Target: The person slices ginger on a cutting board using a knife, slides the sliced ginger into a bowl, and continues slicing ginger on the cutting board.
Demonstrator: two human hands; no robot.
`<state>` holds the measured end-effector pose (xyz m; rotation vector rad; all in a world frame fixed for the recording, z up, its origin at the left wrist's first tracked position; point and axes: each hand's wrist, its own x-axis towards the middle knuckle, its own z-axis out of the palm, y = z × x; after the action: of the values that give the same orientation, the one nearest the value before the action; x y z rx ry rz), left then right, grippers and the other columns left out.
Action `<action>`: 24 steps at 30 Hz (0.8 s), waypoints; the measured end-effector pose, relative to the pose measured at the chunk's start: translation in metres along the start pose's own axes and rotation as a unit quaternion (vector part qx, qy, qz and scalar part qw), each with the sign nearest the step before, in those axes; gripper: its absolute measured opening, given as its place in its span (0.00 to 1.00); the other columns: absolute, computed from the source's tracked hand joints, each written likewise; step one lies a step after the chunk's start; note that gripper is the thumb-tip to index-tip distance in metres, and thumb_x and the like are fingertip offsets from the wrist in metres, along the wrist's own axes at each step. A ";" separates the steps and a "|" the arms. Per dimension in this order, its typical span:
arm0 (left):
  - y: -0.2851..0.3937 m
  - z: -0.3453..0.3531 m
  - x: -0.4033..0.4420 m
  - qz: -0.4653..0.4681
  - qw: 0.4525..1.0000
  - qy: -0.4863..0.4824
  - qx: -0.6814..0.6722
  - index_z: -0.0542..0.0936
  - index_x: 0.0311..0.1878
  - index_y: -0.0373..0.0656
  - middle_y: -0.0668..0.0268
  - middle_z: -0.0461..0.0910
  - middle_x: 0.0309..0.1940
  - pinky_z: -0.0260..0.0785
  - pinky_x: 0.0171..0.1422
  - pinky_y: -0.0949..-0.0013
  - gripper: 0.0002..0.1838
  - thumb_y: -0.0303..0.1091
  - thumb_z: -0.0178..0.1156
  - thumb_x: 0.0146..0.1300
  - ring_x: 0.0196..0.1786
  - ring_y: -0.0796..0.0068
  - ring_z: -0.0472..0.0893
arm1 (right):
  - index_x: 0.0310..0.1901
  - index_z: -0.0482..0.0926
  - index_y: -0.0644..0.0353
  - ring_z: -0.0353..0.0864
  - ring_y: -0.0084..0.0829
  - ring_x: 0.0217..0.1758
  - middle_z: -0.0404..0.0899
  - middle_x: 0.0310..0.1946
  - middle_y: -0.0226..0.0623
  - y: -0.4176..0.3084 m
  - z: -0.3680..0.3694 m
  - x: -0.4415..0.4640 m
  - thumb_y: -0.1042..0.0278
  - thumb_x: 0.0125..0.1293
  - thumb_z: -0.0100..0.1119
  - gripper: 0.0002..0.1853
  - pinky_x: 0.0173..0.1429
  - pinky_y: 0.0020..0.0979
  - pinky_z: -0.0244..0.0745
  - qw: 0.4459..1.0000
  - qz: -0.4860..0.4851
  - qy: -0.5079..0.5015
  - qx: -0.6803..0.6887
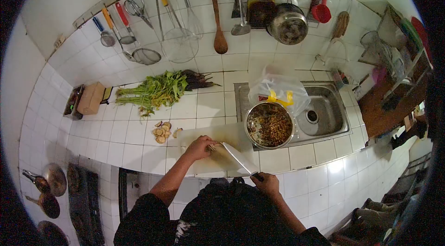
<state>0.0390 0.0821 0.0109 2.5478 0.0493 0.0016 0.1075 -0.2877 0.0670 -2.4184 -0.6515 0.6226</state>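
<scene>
A large knife (238, 158) is in my right hand (266, 184), its fingers wrapped round the dark handle. The blade points up and left across a pale cutting board (199, 166). My left hand (200, 148) is closed on a small light-brown piece of food (214, 146) on the board, beside the blade's tip. What the piece is cannot be made out. Left of the board lie several pale slices with dark edges (161, 132) on the tiles. To the right stands a metal bowl (269, 125) with brown bits in it.
Leafy greens (160, 91) and dark eggplant-like vegetables (197, 80) lie at the back of the counter. A plastic bag (278, 86) rests behind the bowl, beside the sink (324, 114). Utensils and pans hang on the wall. A brown box (91, 98) stands at the left.
</scene>
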 end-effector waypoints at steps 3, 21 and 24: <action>0.005 -0.001 0.001 -0.011 0.999 0.028 0.027 0.83 0.53 0.48 0.61 0.80 0.46 0.71 0.62 0.60 0.26 0.30 0.68 0.44 0.54 0.58 0.77 | 0.37 0.87 0.53 0.85 0.44 0.31 0.85 0.27 0.40 0.000 0.000 -0.001 0.40 0.60 0.63 0.22 0.39 0.42 0.79 1.000 0.003 0.004 0.005; 0.033 0.005 0.003 -0.003 0.995 0.099 0.019 0.86 0.45 0.50 0.63 0.81 0.44 0.72 0.59 0.59 0.17 0.33 0.71 0.48 0.53 0.58 0.77 | 0.37 0.87 0.53 0.86 0.44 0.32 0.86 0.29 0.41 0.008 0.013 -0.006 0.42 0.58 0.66 0.21 0.39 0.42 0.80 1.000 0.008 0.024 0.015; 0.035 0.003 0.006 0.026 0.992 0.126 0.003 0.86 0.44 0.48 0.63 0.81 0.41 0.73 0.57 0.59 0.18 0.30 0.70 0.46 0.51 0.58 0.77 | 0.38 0.87 0.53 0.86 0.44 0.33 0.86 0.29 0.41 0.005 0.011 -0.006 0.42 0.58 0.66 0.21 0.39 0.42 0.80 1.000 0.017 0.013 0.016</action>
<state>0.0462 0.0515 0.0276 2.5403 0.0816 0.3441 0.0984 -0.2906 0.0578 -2.4084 -0.5860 0.6112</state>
